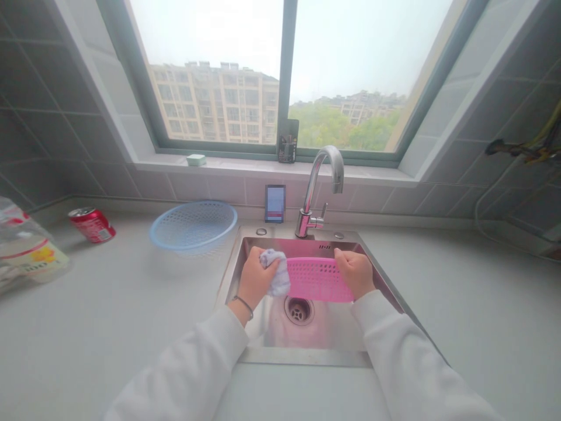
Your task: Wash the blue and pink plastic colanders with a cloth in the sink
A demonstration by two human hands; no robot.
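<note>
Over the steel sink [302,356], a pink perforated plastic basket [313,280] is held up on its side between my hands. My left hand [254,278] is closed on a white-and-lilac cloth [278,273], which presses against the basket's left end. My right hand [356,272] grips the basket's right end, thumb on top and fingers mostly hidden. Below the basket, the drain [299,311] shows in the sink floor. Behind it stands the chrome faucet [322,190], its spout bent to the right.
A blue colander [193,227] sits on the counter to the left. Further left are a lying red can [92,224] and a plastic bottle [30,248]. A small screen [275,203] leans at the back wall. The sill holds a green sponge [196,159] and a black package [288,141].
</note>
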